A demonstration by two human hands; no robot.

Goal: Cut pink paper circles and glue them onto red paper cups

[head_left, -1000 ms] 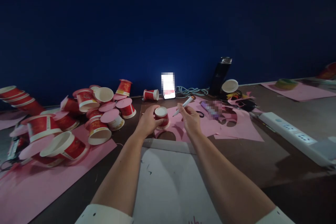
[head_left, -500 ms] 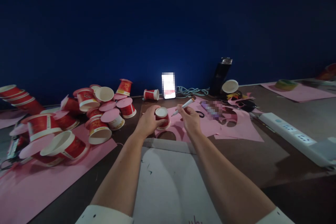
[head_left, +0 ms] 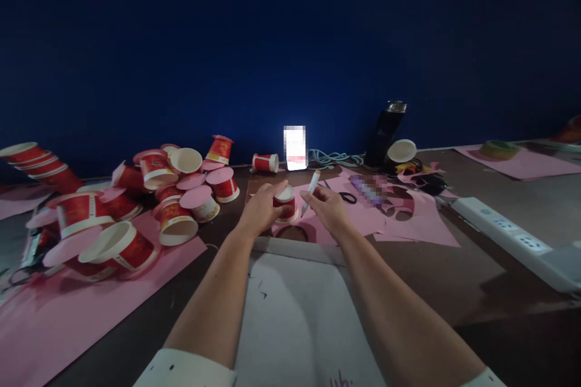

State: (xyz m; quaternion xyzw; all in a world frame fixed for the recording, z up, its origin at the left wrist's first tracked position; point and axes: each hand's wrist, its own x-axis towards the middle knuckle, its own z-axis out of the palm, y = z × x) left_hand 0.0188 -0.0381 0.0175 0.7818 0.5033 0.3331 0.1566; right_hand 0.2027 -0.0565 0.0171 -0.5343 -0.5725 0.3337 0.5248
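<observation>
My left hand (head_left: 262, 210) is closed around a red paper cup (head_left: 287, 210), which stands upside down with its pale base up on pink paper (head_left: 318, 231). Between the fingers of my right hand (head_left: 327, 208) is a white marker (head_left: 312, 187) with an orange end, held nearly upright. Its tip points down just right of the cup, apart from it. Round holes are cut in the pink paper around the cup. Black scissor handles (head_left: 348, 198) lie right of my right hand.
Many red paper cups (head_left: 118, 248), some with pink paper discs, are heaped at the left. A lit phone (head_left: 296, 148) leans at the back wall. A dark flask (head_left: 385, 133) stands behind. A white power strip (head_left: 508, 239) lies at the right; a pale board (head_left: 295, 302) is in front.
The marker has swung from slanted to nearly upright, and its tip has come lower. My left hand keeps hold of the cup. The whole view has shifted slightly.
</observation>
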